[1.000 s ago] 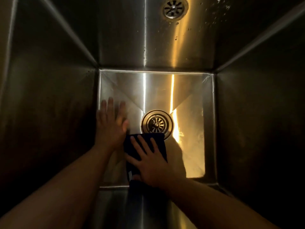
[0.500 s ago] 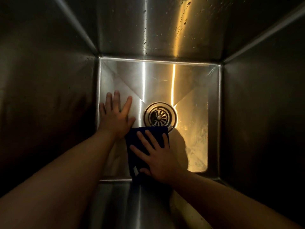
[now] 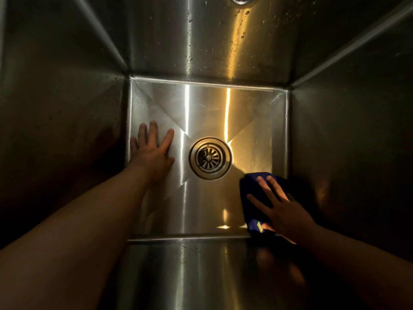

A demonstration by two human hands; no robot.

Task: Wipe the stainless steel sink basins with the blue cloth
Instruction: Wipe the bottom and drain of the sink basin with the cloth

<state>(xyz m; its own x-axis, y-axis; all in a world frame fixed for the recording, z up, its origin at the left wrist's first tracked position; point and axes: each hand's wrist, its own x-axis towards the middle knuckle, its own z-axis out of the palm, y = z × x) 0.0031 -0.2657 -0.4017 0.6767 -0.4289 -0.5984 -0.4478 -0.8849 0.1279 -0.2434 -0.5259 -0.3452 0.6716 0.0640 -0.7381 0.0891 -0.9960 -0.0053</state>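
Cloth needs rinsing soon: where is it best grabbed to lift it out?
Pinch the cloth at its bare far-left corner, coming from the drain side: it lies flat under the right hand, in the basin's near right corner.

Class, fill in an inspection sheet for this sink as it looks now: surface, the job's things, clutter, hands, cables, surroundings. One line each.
Surface: stainless steel basin floor, shiny, with a round drain strainer in the middle.
Job's things: blue cloth on the floor in the near right corner, right of the drain strainer.
Clutter: nothing seen.
Hands: left hand flat on the bare floor left of the drain strainer, fingers spread; right hand presses the blue cloth with straight fingers.
Cables: nothing seen.
Surroundings: steel walls all round; water droplets on the far wall; dim, warm light.
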